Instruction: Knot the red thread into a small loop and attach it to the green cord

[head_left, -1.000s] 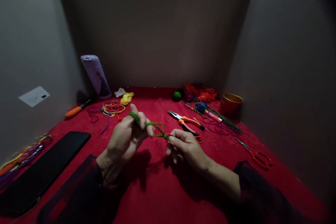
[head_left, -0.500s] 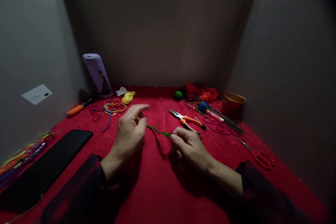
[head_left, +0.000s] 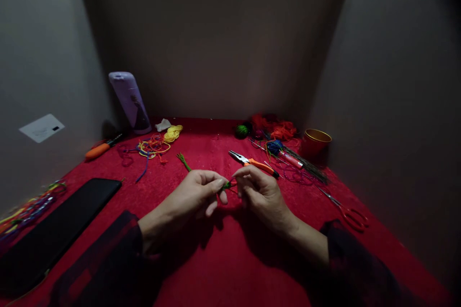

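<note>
My left hand pinches a green yarn cord between thumb and forefinger, close to its knotted part. The cord's frayed tail sticks out behind that hand, above the red cloth. My right hand is closed just beside it, its thumb and forefinger at a thin strand coming from the knot; the fingertips partly hide this strand. A bit of red-orange yarn shows between the two hands. Right behind my right hand lie pliers with orange and black handles, partly covered by it.
Scissors and a red cup stand or lie at right. Yarn balls, including a green one, lie at the back. At left are a black phone, a purple bottle, an orange-handled tool and yellow yarn.
My left hand has moved right and down from the cord's far part to its knot, fingers now pinching there. The tail hangs free. My right hand stays near the same place.
</note>
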A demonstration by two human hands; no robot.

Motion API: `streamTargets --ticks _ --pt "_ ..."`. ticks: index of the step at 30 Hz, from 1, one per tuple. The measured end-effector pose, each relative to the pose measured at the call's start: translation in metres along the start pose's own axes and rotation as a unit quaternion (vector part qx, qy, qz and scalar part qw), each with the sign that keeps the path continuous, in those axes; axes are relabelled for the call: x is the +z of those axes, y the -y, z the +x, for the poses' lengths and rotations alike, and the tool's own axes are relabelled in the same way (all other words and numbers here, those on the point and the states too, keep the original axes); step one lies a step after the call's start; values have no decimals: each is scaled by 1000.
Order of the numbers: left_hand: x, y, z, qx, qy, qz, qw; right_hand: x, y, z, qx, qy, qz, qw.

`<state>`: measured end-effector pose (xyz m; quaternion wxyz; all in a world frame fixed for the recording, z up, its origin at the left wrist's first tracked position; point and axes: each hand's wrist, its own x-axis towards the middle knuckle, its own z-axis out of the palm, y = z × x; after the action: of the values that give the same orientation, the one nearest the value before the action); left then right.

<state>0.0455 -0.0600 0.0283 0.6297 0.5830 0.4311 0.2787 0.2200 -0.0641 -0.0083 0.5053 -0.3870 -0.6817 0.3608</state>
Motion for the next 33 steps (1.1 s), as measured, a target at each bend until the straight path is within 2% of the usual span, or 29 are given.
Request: streamTargets --ticks 3,6,9,15,18,21,23,26,28,30,31,33 --pt "-3 2 0 -13 42 -37 998 0 2 0 -34 -7 35 999" --pt "-3 2 1 -6 49 -73 996 -1 4 -1 -53 1 44 998" --pt "-3 1 1 4 25 -81 996 -3 6 1 -43 -3 45 998" --pt "-1 -1 0 10 -7 -64 998 -4 11 4 34 3 121 992" --pt "2 -1 0 -12 -41 -47 998 0 12 4 66 -19 124 990" --pt "6 0 -1 -29 -66 -14 997 2 10 5 70 -46 117 990" --pt "7 1 -3 -35 -64 26 997 0 10 6 61 -57 105 991" --pt "5 -3 -7 -48 -25 125 991 -6 14 7 39 -58 62 996" --pt "2 -10 -10 -25 -46 173 984 -11 19 7 20 -44 27 998" --pt "2 -18 -13 31 -118 171 978 -13 25 8 -3 -22 -5 1000" --pt "3 -22 -15 56 -134 155 977 -13 28 9 -18 -11 -21 1000" --pt "6 -27 -17 59 -98 100 988 -11 35 12 -54 5 -64 996"
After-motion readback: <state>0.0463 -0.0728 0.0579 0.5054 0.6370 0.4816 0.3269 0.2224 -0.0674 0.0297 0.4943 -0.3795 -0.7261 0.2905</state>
